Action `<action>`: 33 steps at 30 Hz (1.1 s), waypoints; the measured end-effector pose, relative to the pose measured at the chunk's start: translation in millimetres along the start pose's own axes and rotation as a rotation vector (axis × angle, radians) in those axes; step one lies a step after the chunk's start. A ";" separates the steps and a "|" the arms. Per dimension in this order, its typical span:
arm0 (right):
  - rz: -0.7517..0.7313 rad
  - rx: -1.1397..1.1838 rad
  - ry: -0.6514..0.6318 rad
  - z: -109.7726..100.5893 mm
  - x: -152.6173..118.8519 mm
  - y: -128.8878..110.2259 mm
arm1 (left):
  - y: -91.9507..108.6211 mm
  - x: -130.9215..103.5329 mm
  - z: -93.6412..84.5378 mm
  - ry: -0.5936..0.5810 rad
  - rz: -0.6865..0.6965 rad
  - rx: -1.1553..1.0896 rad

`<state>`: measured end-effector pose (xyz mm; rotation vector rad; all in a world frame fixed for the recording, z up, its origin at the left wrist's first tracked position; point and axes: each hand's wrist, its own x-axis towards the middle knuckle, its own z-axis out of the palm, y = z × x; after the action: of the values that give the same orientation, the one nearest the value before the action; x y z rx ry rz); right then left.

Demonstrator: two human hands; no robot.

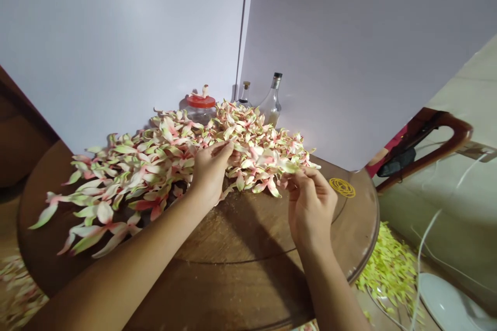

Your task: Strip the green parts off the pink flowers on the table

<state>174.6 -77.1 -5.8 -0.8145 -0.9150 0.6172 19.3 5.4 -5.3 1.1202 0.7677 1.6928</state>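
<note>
A large heap of pink, white and green flower pieces (135, 165) with pointed petals spreads over the round wooden table (233, 289). In front of the heap, my left hand (212, 170) is closed, thumb against fingers, at the near end of a pale pink flower piece (267, 158). My right hand (310, 204) pinches the greenish petal tip at the other end of that piece. The piece stretches between both hands, just above the heap, and partly blends with it. What exactly sits under my left thumb is hidden.
Behind the heap stand a red-lidded jar (201, 101) and two glass bottles, one tall (272, 101). Yellow rubber bands (342, 187) lie at the right. White panels (155, 36) rise behind. Yellow-green pieces (390, 264) and a white cable (421, 253) are beyond the table's right edge.
</note>
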 end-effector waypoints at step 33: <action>0.064 -0.214 -0.578 17.0 36.4 -5.2 | 19.7 -12.9 -0.4 -0.361 0.413 0.357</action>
<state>177.9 -46.5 20.6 -0.8735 -1.5049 0.8420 13.8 -13.8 7.1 1.8787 0.6494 1.6427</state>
